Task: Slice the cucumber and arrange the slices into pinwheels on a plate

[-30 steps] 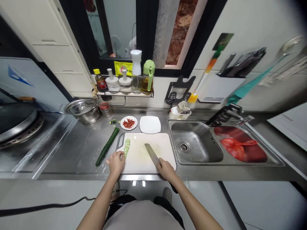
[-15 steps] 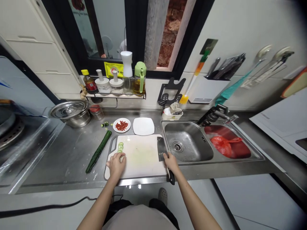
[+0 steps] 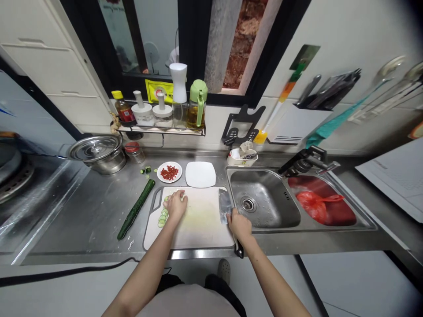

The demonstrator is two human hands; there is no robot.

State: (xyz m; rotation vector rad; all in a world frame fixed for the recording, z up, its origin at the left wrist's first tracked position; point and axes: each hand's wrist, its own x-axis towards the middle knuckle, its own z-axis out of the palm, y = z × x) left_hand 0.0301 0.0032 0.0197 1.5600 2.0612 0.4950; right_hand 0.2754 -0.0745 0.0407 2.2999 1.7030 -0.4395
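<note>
My left hand (image 3: 177,204) is over the far end of a row of cucumber slices (image 3: 162,217) on the white cutting board (image 3: 198,235). Its fingers are curled down on the slices, and the hand itself hides part of the row. At the board's right edge my right hand (image 3: 239,225) is wrapped round a kitchen knife (image 3: 225,203). The broad blade lies over the board, and the black handle end sticks out below the hand. An uncut length of cucumber (image 3: 136,209) rests on the steel counter, left of the board.
Behind the board are a plate of chopped red pieces (image 3: 169,172) and a white square plate (image 3: 200,174). Cucumber scraps (image 3: 145,170) lie near a lidded pot (image 3: 99,154). To the right, a double sink (image 3: 264,198) holds a red plastic bag (image 3: 313,206).
My left hand has moved away from me and slightly right along the slices, uncovering more of the row's near end. The knife stays in my right hand. The view has shifted slightly.
</note>
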